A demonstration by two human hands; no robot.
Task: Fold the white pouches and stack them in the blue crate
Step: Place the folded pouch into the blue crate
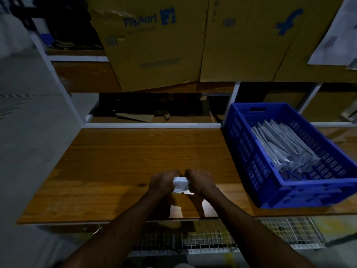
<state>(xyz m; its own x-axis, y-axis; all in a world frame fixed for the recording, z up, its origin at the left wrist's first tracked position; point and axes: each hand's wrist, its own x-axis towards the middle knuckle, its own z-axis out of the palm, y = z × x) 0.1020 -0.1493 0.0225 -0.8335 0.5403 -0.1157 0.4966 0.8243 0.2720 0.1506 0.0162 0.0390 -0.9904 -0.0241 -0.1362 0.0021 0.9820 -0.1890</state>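
Gripping one white pouch [180, 183] from both sides, the left hand [163, 181] and the right hand [201, 181] have their fingers curled around its opposite ends. The pouch is held just above the wooden counter [116, 161], near the middle of its front edge. Only a small part of the pouch shows between the two hands; its fold state cannot be told.

One blue crate [249, 151] stands at the right end of the counter, angled, with its near corner reaching the front edge. Inside it lies one stack of white pouches [282, 146], overlapped in a slanted row along the crate's length; the exact count cannot be told in the dim light.

Two pale patches [176, 211] show on the counter surface near the front edge, between the forearms; whether they are pouches or reflections is unclear.

Two large cardboard boxes [154, 45] sit on the shelf behind the counter's rear edge. One wire mesh rack [212, 240] shows below the front edge.
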